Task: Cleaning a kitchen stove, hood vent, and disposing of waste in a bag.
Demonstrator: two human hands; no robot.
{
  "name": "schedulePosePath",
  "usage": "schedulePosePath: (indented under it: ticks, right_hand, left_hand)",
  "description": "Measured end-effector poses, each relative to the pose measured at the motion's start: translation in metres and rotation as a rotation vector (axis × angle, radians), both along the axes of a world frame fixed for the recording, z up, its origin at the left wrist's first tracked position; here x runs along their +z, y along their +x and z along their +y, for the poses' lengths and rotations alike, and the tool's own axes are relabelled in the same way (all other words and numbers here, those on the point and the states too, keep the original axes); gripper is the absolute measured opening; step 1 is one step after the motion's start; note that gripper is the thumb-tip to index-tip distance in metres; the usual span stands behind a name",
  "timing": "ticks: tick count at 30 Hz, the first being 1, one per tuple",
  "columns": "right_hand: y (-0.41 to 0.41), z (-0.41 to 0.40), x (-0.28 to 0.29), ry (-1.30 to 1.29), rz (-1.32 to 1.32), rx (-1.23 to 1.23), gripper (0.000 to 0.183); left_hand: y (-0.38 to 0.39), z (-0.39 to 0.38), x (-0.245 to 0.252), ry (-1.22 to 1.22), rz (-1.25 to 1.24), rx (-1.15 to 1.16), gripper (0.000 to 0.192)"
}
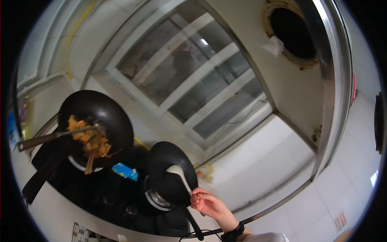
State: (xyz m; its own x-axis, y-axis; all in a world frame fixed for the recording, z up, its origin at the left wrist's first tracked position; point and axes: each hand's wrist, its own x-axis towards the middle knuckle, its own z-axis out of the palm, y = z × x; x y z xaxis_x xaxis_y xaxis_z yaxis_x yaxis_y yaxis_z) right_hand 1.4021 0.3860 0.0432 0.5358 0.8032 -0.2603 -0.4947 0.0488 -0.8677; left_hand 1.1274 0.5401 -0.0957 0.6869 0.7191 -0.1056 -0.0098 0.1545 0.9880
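Observation:
My right hand (207, 203), with a black watch (232, 232) on its wrist, reaches in from the lower right. Its fingers are closed around the handle of a pale ladle or spoon (179, 171). The head of this utensil lies within a small black pan (169, 157) on the right burner. The pan's black handle (193, 225) points towards me. On the left burner a large dark wok (105, 112) holds chunky orange-brown food (98, 144). A spatula with a wooden handle (39, 142) rests across this wok, its tip in the food. My left hand is out of view.
Both vessels sit on a black gas hob (90, 193). A blue packet (125, 171) lies between them. A framed window (187, 66) stands behind, with white tiles (305, 208) at the right. Above is a panel with a round dark opening (291, 33).

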Motion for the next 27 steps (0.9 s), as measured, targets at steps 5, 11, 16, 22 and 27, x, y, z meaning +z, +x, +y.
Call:
schedulePosePath:
  ticks: [5,11,16,22,27]
  right_hand:
    - [-0.005,0.022,-0.034,0.022,0.226,0.126,0.023]
    - [-0.062,0.040,-0.042,0.074,0.435,0.246,0.023]
    - [-0.108,0.017,-0.031,0.231,0.422,0.119,0.023]
    - [-0.205,0.007,-0.056,0.195,0.567,0.201,0.018]
    - [-0.284,0.044,-0.061,0.146,0.627,0.452,0.022]
  left_hand:
    - [-0.037,-0.028,0.001,0.265,0.144,0.075,0.020]
    - [-0.099,-0.053,0.007,-0.085,0.118,0.411,0.021]
    - [-0.143,-0.043,0.043,-0.152,-0.124,0.456,0.025]
    - [-0.236,-0.054,0.072,-0.150,-0.218,0.483,0.027]
    - [-0.312,-0.087,0.087,-0.134,-0.187,0.683,0.028]
